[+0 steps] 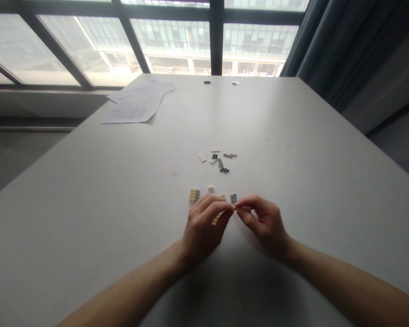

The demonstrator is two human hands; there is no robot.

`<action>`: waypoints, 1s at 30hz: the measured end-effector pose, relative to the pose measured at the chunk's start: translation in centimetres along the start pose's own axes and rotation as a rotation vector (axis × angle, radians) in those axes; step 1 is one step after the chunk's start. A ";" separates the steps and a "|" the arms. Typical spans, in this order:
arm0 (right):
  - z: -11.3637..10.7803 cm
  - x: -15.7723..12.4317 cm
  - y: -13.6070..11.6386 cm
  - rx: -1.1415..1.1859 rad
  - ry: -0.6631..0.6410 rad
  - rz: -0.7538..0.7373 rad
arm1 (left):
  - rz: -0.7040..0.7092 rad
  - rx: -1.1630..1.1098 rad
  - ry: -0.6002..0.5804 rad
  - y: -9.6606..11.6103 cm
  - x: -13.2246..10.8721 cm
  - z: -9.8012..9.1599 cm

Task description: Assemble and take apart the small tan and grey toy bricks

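My left hand (207, 222) is closed in a pinch, its fingertips meeting those of my right hand (262, 220) just above the table. Between the right thumb and fingers runs a thin tan building-block piece (246, 208), and its left end reaches the left fingertips. Under the left palm shows a studded tan block (216, 220), partly covered by the fingers. Just left of that hand lies a tan and grey block (192, 195). A small white piece (210, 188) sits beyond the knuckles, and a grey studded piece (233, 198) lies behind the meeting fingertips.
Farther off, loose pieces are scattered: a white plate (202, 157), a dark piece (224, 170) and a grey strip (227, 156) among several. Paper sheets (132, 106) lie at the far left of the white table (293, 181). Windows and a curtain (341, 50) stand behind.
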State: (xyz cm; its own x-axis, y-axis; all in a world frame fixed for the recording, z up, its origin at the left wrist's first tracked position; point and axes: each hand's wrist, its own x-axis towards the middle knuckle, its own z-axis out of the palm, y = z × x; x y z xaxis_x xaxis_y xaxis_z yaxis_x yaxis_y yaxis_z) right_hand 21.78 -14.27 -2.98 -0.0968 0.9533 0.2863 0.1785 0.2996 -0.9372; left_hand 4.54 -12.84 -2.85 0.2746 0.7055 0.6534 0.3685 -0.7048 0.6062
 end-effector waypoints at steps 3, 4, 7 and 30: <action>0.0 0.0 0.0 -0.004 0.004 0.000 | -0.018 -0.015 -0.004 -0.1 0.0 -0.1; 0.0 0.0 0.0 -0.006 0.006 -0.001 | -0.024 -0.018 -0.006 -0.1 0.1 -0.1; -0.1 -0.1 0.2 -0.013 0.006 -0.001 | -0.034 -0.009 -0.009 -0.1 0.2 -0.2; -0.1 -0.1 0.3 -0.155 0.038 -0.047 | -0.005 0.014 0.003 -0.2 0.5 -0.5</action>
State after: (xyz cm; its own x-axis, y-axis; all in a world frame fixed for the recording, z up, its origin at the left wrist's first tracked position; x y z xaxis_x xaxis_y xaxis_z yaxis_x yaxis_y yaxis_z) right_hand 21.93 -14.25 -3.26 -0.0722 0.9380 0.3391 0.3241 0.3436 -0.8814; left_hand 4.17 -12.36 -2.46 0.2698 0.7085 0.6521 0.3825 -0.7004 0.6027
